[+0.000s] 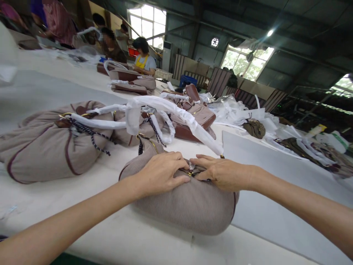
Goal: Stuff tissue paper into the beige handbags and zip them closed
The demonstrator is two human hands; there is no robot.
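The fingers (176, 163) of the left hand (162, 173) curl narrowly and press down on the top of a beige ribbed handbag (187, 206), their tips meeting the fingertips of the right hand (220, 173) at a small gold zipper pull (190, 173) in the middle of the bag's top seam; the right fingers are likewise drawn close together, pinching at that spot, though whether either hand actually grips the pull I cannot tell. The handbag lies directly under both hands, on its side on the white tabletop (154, 243), close to the near edge. A handle wrapped in white paper (193, 127) rises from the bag just beyond the right fingers and arcs off to the left. Behind it lie another beige handbag (46, 151) with a dark braided cord, and a brown leather handbag (198, 117). Further along the tabletop sit more bags and loose white wrapping (234, 110), with other people working at the far end.
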